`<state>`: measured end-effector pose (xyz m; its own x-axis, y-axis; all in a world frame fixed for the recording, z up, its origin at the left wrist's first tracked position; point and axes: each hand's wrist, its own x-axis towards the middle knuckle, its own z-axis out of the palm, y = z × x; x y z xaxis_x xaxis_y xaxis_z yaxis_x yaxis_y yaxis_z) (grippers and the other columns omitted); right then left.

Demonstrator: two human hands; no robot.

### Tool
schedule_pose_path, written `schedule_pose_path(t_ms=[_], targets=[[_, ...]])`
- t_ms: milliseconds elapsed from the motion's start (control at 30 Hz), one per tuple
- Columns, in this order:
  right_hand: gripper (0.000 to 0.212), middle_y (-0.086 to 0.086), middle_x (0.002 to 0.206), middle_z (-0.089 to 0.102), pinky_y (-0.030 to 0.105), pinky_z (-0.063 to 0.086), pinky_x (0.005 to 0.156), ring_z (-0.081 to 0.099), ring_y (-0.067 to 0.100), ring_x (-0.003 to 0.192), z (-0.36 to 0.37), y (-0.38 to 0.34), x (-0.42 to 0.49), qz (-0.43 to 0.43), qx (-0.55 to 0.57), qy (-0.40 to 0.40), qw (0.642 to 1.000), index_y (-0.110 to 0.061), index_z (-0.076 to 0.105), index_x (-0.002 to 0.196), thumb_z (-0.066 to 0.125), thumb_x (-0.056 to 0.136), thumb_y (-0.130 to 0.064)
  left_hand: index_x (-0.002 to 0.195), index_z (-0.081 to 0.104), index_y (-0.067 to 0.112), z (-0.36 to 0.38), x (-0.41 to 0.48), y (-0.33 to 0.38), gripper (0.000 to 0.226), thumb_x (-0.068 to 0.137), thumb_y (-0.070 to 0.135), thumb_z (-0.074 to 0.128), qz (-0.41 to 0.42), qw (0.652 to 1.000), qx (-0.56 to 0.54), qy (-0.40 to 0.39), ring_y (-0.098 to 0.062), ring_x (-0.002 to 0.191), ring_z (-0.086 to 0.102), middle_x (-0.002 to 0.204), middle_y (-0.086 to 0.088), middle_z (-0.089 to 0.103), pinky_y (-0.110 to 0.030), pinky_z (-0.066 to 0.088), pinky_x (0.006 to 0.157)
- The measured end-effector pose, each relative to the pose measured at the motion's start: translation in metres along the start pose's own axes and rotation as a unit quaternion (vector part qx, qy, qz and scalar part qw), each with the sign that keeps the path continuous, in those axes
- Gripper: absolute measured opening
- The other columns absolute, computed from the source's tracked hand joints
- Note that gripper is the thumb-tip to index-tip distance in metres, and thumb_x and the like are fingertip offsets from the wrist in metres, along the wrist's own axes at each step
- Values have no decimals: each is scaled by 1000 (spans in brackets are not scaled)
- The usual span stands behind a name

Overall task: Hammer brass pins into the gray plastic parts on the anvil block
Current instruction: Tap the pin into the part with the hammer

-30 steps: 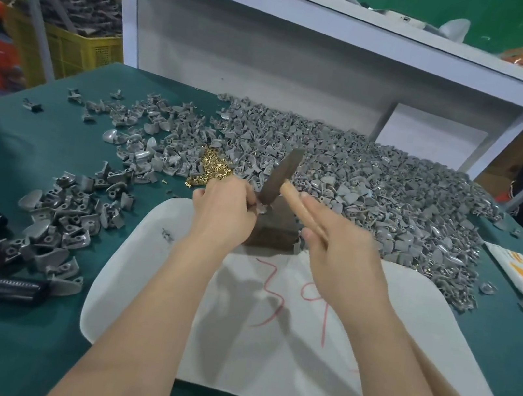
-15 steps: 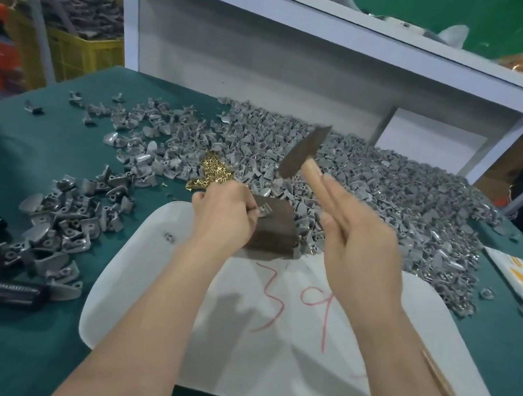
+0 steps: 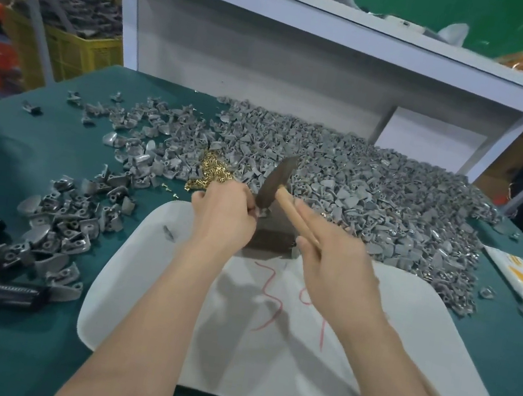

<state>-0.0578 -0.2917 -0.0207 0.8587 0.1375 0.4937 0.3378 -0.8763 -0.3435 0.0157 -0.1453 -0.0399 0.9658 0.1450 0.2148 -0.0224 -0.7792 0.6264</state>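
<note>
Down has come the hammer point(image 3: 274, 182) since half a second ago, when its head was raised over the heap point(image 3: 373, 198); now the dark head sits low, at or just above the gray part point(image 3: 263, 212) on the near top edge of the block point(image 3: 270, 233), though I cannot tell whether it touches. The left hand point(image 3: 223, 215) has kept its place at the block's left side, fingertips pinching the part to steady it. The right hand point(image 3: 335, 264) holds the wooden handle close behind the head, fingers lying long along it and the thumb beneath, with the handle's free end showing past the forearm. The block stands on the far edge of a white pad point(image 3: 263, 352) on the green desk point(image 3: 19, 159). Loose brass pins point(image 3: 211, 172) lie in a small pile just beyond the left hand. The part looks small, light and stiff, so it would likely skip off the block under a blow unless pinched by its outer edges, with fingertips clear of the pin. A pin this fine probably bends if struck off line, so short, square taps suit it. Choking up near the head gives that control, since the weight sits in the head. The block seems heavy enough to stay put by itself.
</note>
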Motion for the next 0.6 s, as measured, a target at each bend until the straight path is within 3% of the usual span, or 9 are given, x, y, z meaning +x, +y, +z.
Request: schedule_pose_path(t_ms=[100,267,400,500,600], targets=[[50,-6,110,68,29,48,77,62,16,90,-5,8,13,41,-19,-19,999,-47,48,130,57,90,-19,88,70,24,-1,0,-1,11,87,20,61,-3,1000,5,-9,-26,109,53,104,1,68,-37,30,91],[42,6,116,65,27,40,74,59,25,92,7,31,40,178,49,18,983,-27,46,136,49,95,-19,80,68,27,-1,-1,1,13,90,24,60,-3,1000,6,-5,-26,107,54,101,2,68,-39,29,93],[32,2,101,64,32,50,64,61,22,77,20,47,50,256,77,-63,962,-24,54,126,50,95,-24,86,69,27,-2,-1,0,11,91,26,59,-2,1000,0,6,-26,107,55,101,3,68,-37,29,92],[27,4,98,66,30,46,66,58,21,73,28,52,47,262,11,-93,961,-24,59,119,52,93,-23,84,63,31,-5,-2,-1,11,91,25,58,-6,999,-35,19,-23,104,56,98,7,69,-35,27,87],[31,6,113,61,33,43,82,54,25,97,28,49,48,213,-79,-39,973,-24,60,121,55,93,-35,84,56,34,-7,-4,1,11,93,27,57,0,996,-83,15,-19,100,58,96,10,68,-33,27,89]])
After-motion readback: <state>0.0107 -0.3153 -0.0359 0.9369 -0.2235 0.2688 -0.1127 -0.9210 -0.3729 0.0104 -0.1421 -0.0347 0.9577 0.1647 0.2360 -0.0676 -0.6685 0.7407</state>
